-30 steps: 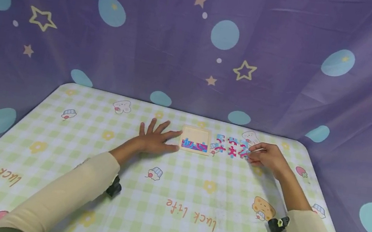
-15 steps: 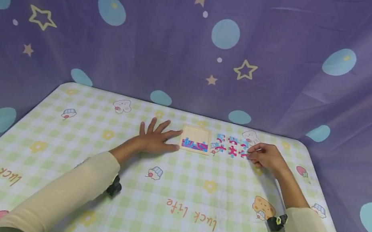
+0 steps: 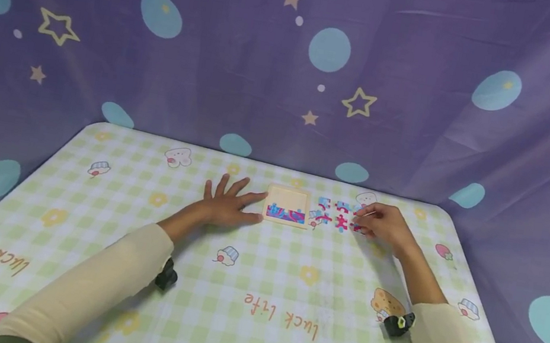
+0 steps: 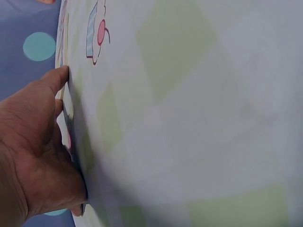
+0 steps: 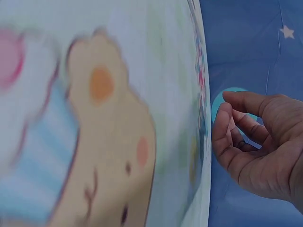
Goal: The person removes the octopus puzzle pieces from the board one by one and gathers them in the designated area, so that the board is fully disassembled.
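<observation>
In the head view, the near-square tray (image 3: pixel 288 199) lies with its filled band (image 3: pixel 285 214) running left-right along the near side, the left hand's (image 3: pixel 223 209) thumb and forefinger at its left edge, and loose pieces (image 3: pixel 340 223) in 2 rows between it and the right hand (image 3: pixel 389 228). The left wrist view shows the left hand low against the checked cloth (image 4: pixel 189 118), its fingers spread wide in the head view. In the right wrist view the right fingers bend, 2 tips nearly meeting; whether they pinch a piece I cannot tell.

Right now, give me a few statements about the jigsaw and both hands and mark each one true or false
1. The loose jigsaw pieces lie right of the wooden puzzle tray. True.
2. Fitted pieces fill the whole tray. False: they fill only its near part.
3. The left hand is beside the tray's left edge, fingers spread. True.
4. The right hand is over the tray. False: it is at the loose pieces.
</observation>
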Demonstrator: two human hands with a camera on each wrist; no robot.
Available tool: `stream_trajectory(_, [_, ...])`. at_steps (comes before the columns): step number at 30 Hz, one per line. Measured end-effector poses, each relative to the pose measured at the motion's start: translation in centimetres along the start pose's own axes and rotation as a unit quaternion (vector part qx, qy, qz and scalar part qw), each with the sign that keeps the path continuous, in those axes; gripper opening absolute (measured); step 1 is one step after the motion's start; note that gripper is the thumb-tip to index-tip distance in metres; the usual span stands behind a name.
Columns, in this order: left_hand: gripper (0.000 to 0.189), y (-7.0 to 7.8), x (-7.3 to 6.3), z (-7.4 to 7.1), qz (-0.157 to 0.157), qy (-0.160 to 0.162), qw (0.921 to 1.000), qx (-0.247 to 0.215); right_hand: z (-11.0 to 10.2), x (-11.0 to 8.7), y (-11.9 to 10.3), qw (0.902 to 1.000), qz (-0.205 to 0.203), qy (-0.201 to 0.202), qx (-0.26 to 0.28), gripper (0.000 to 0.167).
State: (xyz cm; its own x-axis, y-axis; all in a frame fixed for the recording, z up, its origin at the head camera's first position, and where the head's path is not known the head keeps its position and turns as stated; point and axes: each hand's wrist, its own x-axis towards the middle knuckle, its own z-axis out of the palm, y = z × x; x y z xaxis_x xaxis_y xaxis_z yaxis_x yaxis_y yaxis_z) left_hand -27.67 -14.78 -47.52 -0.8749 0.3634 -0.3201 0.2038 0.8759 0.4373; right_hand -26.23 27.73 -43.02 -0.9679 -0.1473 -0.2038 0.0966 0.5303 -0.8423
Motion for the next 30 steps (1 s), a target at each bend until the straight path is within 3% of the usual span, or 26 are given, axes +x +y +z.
stream_trajectory(20, [0.076, -0.2, 0.1, 0.0, 0.011, 0.01, 0.9999, -0.007, 7.3, 2.1, -4.4, 0.9975, -0.035, -0.05, 0.035, 0.023])
stream_trajectory(30, [0.079, 0.0, 0.1, -0.1, 0.003, 0.015, 0.9999, -0.001, 9.3, 2.6, -5.6, 0.9948, -0.058, -0.074, 0.038, 0.027])
